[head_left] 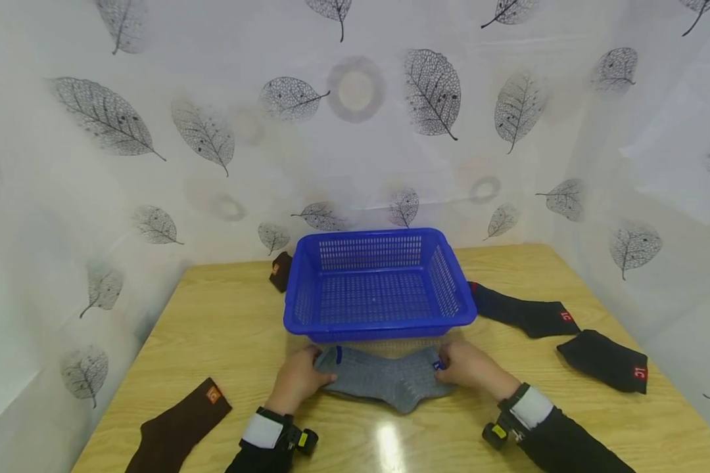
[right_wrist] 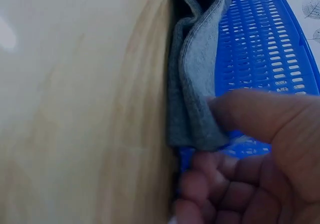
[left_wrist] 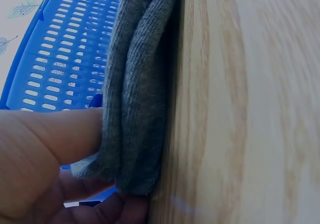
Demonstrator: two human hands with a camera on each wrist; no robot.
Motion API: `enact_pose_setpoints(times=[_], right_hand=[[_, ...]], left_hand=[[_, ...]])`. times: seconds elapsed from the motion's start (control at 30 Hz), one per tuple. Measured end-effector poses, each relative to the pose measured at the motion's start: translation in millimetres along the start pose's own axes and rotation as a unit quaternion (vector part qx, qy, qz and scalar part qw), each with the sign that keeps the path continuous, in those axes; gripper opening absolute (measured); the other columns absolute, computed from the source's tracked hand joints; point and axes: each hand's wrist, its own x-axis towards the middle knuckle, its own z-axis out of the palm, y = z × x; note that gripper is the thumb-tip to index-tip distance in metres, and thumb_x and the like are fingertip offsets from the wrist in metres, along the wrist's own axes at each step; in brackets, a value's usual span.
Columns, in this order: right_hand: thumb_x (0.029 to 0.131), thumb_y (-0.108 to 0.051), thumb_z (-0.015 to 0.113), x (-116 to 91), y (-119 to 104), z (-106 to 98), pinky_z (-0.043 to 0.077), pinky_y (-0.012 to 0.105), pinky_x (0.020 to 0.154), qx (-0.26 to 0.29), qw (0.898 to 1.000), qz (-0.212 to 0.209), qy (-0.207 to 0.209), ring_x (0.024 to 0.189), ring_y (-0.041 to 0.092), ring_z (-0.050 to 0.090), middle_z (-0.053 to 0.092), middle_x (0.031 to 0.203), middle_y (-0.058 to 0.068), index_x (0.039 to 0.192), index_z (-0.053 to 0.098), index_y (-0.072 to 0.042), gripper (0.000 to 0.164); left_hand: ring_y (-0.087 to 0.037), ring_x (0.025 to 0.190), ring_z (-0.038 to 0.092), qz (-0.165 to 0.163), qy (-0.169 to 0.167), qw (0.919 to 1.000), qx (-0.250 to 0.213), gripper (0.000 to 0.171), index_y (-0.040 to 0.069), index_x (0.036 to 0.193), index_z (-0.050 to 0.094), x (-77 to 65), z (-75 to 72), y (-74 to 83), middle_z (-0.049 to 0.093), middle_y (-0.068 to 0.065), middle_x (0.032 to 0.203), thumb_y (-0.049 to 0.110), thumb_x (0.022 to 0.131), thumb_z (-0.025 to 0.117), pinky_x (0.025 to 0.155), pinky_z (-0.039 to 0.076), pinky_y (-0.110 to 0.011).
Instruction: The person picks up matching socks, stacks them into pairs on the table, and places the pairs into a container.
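Note:
A pair of grey socks [head_left: 384, 379], one laid over the other, stretches across the table just in front of the blue basket. My left hand [head_left: 296, 379] pinches the left end beside a dark blue mark. At the opposite end, my right hand [head_left: 472, 366] pinches the socks near a small blue label. In the left wrist view the thumb presses on the folded grey layers [left_wrist: 140, 88], with the other fingers partly hidden beneath. The right wrist view shows the thumb against the upper layer [right_wrist: 202, 83] and the fingers curled below.
The blue plastic basket [head_left: 378, 328] stands at the back middle with nothing inside. A brown sock [head_left: 180, 424] lies front left, and another brown one [head_left: 280, 272] shows partly behind the basket. Two dark socks [head_left: 523, 314], [head_left: 606, 361] lie at the right. A leaf-patterned curtain [head_left: 355, 164] surrounds the table.

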Motion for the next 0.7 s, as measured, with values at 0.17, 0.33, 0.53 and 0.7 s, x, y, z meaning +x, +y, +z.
enact_pose_setpoints(times=[0.17,0.33,0.53,0.7], right_hand=[[0.076,-0.011,0.079,-3,0,1,0.031,0.024,0.051,0.001,1.000,-0.023,0.008,0.058,0.010,0.041,0.044,0.064,-0.007,0.069,0.050,-0.014,0.030],[0.079,-0.017,0.085,-11,-1,-9,0.034,0.023,0.054,-0.004,0.997,-0.077,0.003,0.061,0.005,0.040,0.045,0.067,-0.010,0.075,0.053,-0.015,0.032],[0.082,-0.019,0.085,-25,-8,-29,0.035,0.021,0.055,0.015,0.990,-0.136,-0.030,0.059,-0.001,0.038,0.043,0.067,-0.016,0.079,0.053,-0.017,0.033],[0.090,-0.020,0.079,-33,-19,-60,0.035,0.021,0.054,0.100,0.978,-0.166,-0.079,0.059,-0.002,0.037,0.041,0.068,-0.015,0.087,0.052,-0.013,0.028]], left_hand=[[-0.037,0.096,0.068,0.000,-0.009,1.0000,-0.004,0.046,-0.007,0.110,0.068,0.3,-0.9,-0.4,0.072,-0.020,0.105,0.015,0.077,0.089,0.082,0.055,-0.052],[-0.018,0.072,0.050,0.037,-0.044,0.9977,-0.035,0.029,0.001,0.094,0.064,-3.5,-8.3,-2.0,0.056,-0.003,0.080,0.007,0.077,0.087,0.061,0.042,-0.033],[-0.015,0.086,0.061,0.112,-0.174,0.9673,-0.147,0.026,0.002,0.103,0.063,-11.6,-37.6,-1.8,0.067,-0.005,0.094,0.011,0.086,0.081,0.070,0.049,-0.028],[-0.009,0.080,0.063,0.137,-0.222,0.9360,-0.236,0.025,-0.003,0.112,0.059,-14.4,-71.1,14.2,0.071,-0.007,0.095,0.011,0.096,0.071,0.069,0.050,-0.025]])
